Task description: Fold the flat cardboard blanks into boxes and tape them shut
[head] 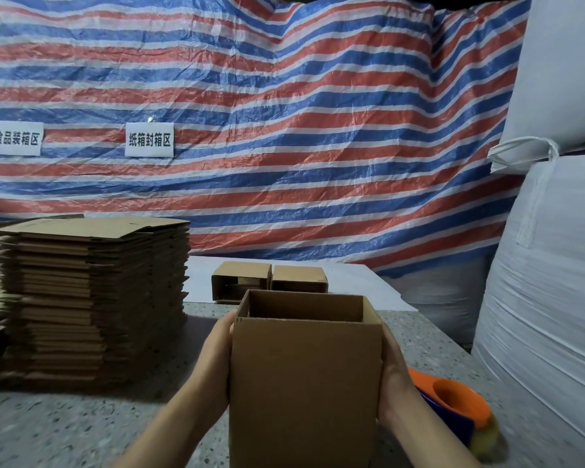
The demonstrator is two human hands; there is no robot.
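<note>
Standing upright near the front edge of the speckled surface (pixel 65 430), an open-topped cardboard box (pixel 304 383) was held between both hands. The left hand (pixel 217 363) pressed flat against its left side and the right hand (pixel 394 376) against its right; the fingers of both were hidden behind the box, and its bottom was cut off by the frame edge. Just right of it lay an orange tape dispenser (pixel 453 410), partly hidden by the right forearm, its far end blurred. To the left stood a tall stack of flat blanks (pixel 92 298). Farther back two small boxes (pixel 271 280) sat side by side. Two paper signs (pixel 149 139) on the striped tarp (pixel 318 130) behind read 食品装箱区 and 纸箱封箱区.
</note>
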